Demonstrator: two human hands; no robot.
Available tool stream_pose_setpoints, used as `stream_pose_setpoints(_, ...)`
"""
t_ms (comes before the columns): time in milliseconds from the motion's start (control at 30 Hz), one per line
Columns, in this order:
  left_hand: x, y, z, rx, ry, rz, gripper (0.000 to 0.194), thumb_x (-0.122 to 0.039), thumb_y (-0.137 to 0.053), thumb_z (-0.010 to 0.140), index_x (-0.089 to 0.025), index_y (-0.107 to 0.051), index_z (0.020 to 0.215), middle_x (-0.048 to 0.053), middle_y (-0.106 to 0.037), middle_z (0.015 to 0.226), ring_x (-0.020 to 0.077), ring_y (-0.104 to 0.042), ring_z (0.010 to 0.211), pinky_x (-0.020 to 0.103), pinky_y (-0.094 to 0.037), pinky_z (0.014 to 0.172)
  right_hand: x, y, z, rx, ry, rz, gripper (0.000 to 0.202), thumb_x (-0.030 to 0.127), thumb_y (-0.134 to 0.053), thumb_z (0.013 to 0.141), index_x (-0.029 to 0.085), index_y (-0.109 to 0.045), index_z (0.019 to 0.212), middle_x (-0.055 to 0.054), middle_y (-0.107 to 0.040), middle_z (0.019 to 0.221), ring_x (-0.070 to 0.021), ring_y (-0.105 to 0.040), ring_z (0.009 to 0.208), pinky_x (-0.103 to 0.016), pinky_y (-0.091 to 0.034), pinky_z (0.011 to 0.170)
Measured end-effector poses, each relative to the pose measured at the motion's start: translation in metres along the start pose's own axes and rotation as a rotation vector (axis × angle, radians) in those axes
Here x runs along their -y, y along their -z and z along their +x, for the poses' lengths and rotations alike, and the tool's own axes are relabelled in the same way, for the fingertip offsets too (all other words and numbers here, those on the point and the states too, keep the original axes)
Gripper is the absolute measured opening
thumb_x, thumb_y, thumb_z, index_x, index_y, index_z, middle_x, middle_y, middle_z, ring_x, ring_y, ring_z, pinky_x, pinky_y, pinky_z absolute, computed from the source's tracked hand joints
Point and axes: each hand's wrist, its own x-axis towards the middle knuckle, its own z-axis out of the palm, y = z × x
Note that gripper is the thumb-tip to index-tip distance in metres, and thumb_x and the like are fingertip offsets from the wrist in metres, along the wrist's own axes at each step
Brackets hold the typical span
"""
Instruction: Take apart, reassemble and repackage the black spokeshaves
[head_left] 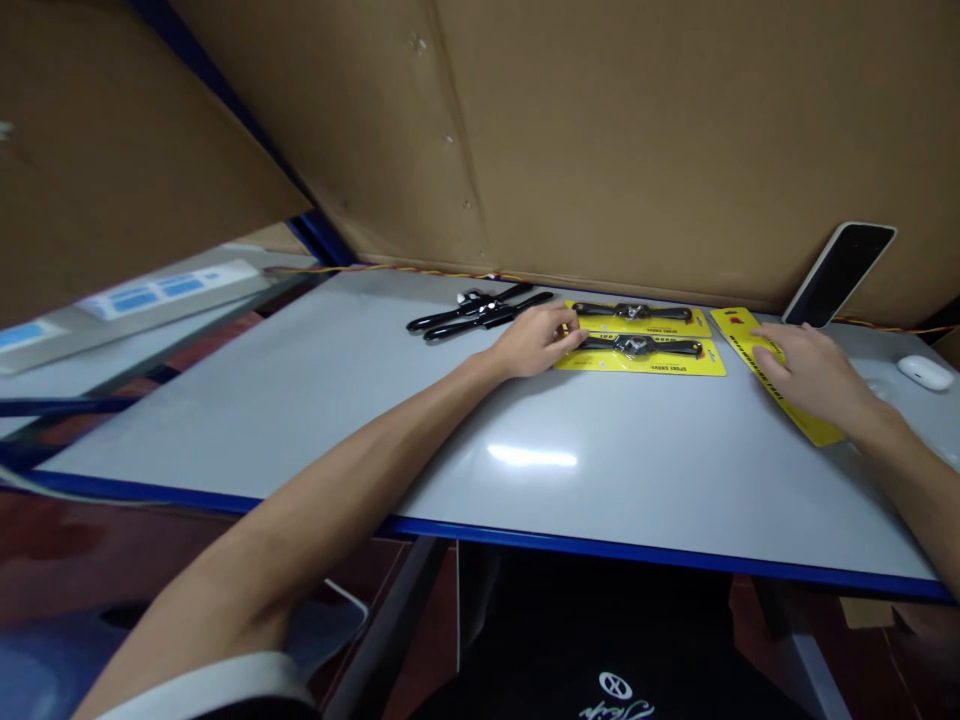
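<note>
Two black spokeshaves on yellow cards, an upper pack (pixel 634 312) and a lower pack (pixel 637 346), lie side by side on the table. My left hand (pixel 534 340) is at their left ends, with fingers curled and thumb and forefinger closed on the end of the lower pack. Left of that hand lie loose black spokeshaves (pixel 480 312), partly overlapping. My right hand (pixel 817 375) rests over a slanted yellow backing card (pixel 806 425), fingers bent on its upper part. The hand hides much of this card, and its fingertips are partly hidden.
A phone (pixel 844 270) leans against the cardboard wall (pixel 600 150) at the back right. Near it sits a white earbud case (pixel 925 373). Clear plastic lies by my right wrist. Twisted wire runs along the back edge. A blue edge (pixel 525 535) borders the grey table (pixel 420 430).
</note>
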Motion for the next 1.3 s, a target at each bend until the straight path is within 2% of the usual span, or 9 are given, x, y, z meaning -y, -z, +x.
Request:
stream_pose_setpoints(167,0.028,0.018,-0.003,-0.115,0.246,0.252,0.042,-0.042,-0.043,0.095,-0.013,-0.070,0.111,0.018,-0.063,0.114,0.0333,-0.056,0.112,0.045,-0.043,0.101,-0.011,-0.007,0.002,0.168,-0.130,-0.057,0.050,0.042,-0.039,0.100,0.011,-0.067,0.127,-0.025,-0.067,0.130,-0.0424,-0.066,0.113,-0.057,-0.050,0.096)
stream_pose_setpoints(267,0.047,0.026,-0.008,-0.073,0.503,0.426,0.056,-0.046,-0.048,0.093,-0.015,-0.060,0.138,0.023,-0.053,0.137,0.0433,-0.045,0.131,0.057,-0.039,0.106,-0.012,-0.011,0.002,0.214,-0.162,-0.091,0.058,0.047,-0.036,0.100,0.009,-0.064,0.134,-0.024,-0.066,0.134,-0.0423,-0.064,0.115,-0.056,-0.049,0.097)
stream_pose_setpoints(333,0.055,0.028,-0.010,-0.011,0.590,0.446,0.060,-0.049,-0.048,0.093,-0.018,-0.057,0.143,0.023,-0.051,0.142,0.0441,-0.042,0.136,0.059,-0.038,0.108,-0.010,-0.009,0.002,0.236,-0.182,-0.108,0.061,0.050,-0.035,0.100,0.011,-0.062,0.138,-0.022,-0.064,0.138,-0.0431,-0.064,0.116,-0.056,-0.049,0.095)
stream_pose_setpoints(533,0.054,0.026,-0.010,0.055,0.571,0.475,0.055,-0.050,-0.047,0.093,-0.022,-0.065,0.137,0.019,-0.054,0.140,0.0430,-0.043,0.134,0.057,-0.041,0.107,0.002,0.005,0.000,0.260,-0.221,-0.146,0.054,0.044,-0.039,0.100,0.015,-0.058,0.141,-0.022,-0.071,0.125,-0.0377,-0.068,0.100,-0.047,-0.049,0.081)
stream_pose_setpoints(667,0.046,0.026,-0.010,0.066,0.580,0.521,0.053,-0.049,-0.047,0.093,-0.022,-0.066,0.135,0.020,-0.054,0.140,0.0442,-0.045,0.132,0.060,-0.043,0.103,0.003,0.010,0.001,0.234,-0.234,-0.104,0.053,0.041,-0.042,0.100,0.014,-0.059,0.142,-0.020,-0.068,0.133,-0.0329,-0.065,0.104,-0.040,-0.043,0.080)
stream_pose_setpoints(900,0.040,0.024,-0.008,0.073,0.437,0.559,0.042,-0.046,-0.050,0.092,-0.017,-0.072,0.113,0.020,-0.059,0.131,0.0419,-0.049,0.130,0.054,-0.045,0.101,-0.026,0.028,0.009,-0.013,-0.490,-0.167,0.036,0.035,-0.047,0.095,0.017,-0.073,0.112,-0.015,-0.076,0.100,-0.0257,-0.059,0.090,-0.042,-0.031,0.082)
stream_pose_setpoints(1033,0.038,0.023,-0.006,0.120,0.409,0.530,0.042,-0.047,-0.047,0.093,-0.017,-0.071,0.108,0.018,-0.069,0.116,0.0375,-0.062,0.112,0.046,-0.048,0.093,-0.040,0.040,0.005,-0.039,-0.633,-0.212,0.043,0.044,-0.045,0.096,0.013,-0.074,0.103,-0.020,-0.073,0.098,-0.0251,-0.054,0.084,-0.040,-0.033,0.074)
stream_pose_setpoints(1200,0.038,0.024,-0.005,0.084,0.501,0.524,0.041,-0.049,-0.046,0.091,-0.018,-0.071,0.100,0.016,-0.074,0.102,0.0352,-0.067,0.096,0.040,-0.049,0.080,-0.057,0.038,0.002,0.147,-0.601,-0.241,0.044,0.050,-0.047,0.095,0.013,-0.071,0.095,-0.019,-0.069,0.095,-0.0238,-0.056,0.080,-0.037,-0.036,0.067)
stream_pose_setpoints(1300,0.040,0.028,-0.003,0.104,0.541,0.481,0.040,-0.049,-0.048,0.087,-0.019,-0.072,0.096,0.014,-0.074,0.098,0.0333,-0.067,0.095,0.037,-0.047,0.078,-0.073,0.027,0.001,0.285,-0.573,-0.265,0.056,0.063,-0.056,0.088,0.014,-0.065,0.114,-0.023,-0.068,0.114,-0.0287,-0.062,0.091,-0.037,-0.039,0.068)
